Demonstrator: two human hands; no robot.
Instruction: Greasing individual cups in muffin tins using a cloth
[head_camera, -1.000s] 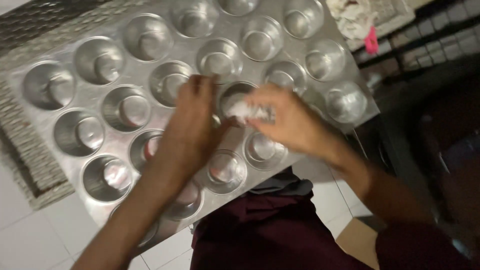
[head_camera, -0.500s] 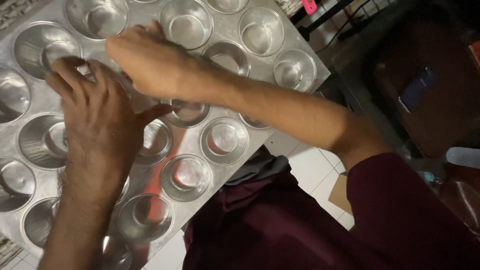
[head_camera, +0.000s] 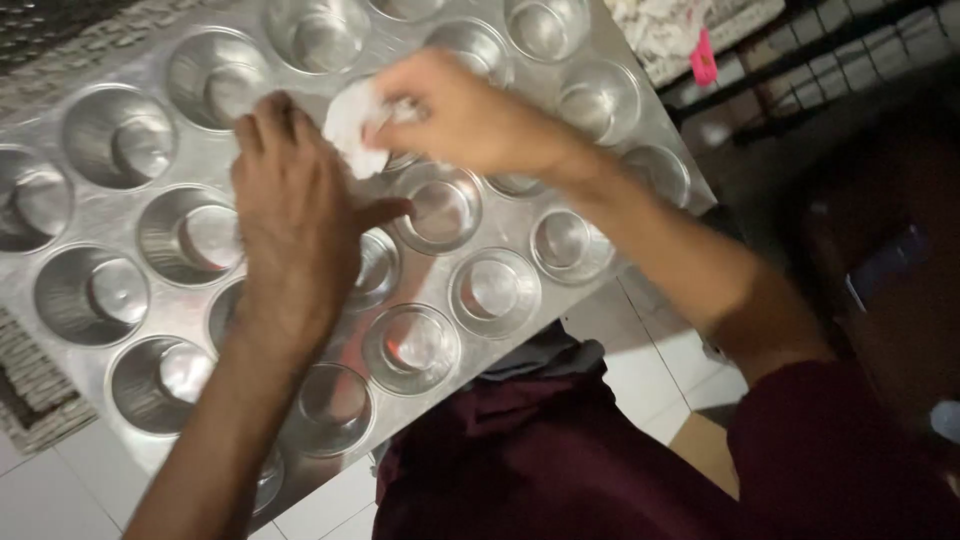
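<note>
Where the head view looks down, a large metal muffin tray (head_camera: 560, 300) with many round cups fills the upper left, lying tilted across a white tiled floor (head_camera: 60, 500).

Left hand (head_camera: 295, 215): palm down, fingers loosely spread and flat on the tray, covering a cup near the middle; holds nothing that shows.

Right hand (head_camera: 460, 120): fingers pinched shut on a crumpled white wad, cloth or paper (head_camera: 352, 122), pressed at the rim of a cup in the tray's upper middle, just beside the left fingertips.

Cups: shiny, bare inside where visible.

Dark red garment (head_camera: 560, 460): on the person, lower right, sleeve reaching the right forearm.

Woven mat (head_camera: 35, 385): under the tray's left edge.

Pink object (head_camera: 703, 60): small, upper right, beside patterned cloth (head_camera: 660, 25); kind cannot be told.
</note>
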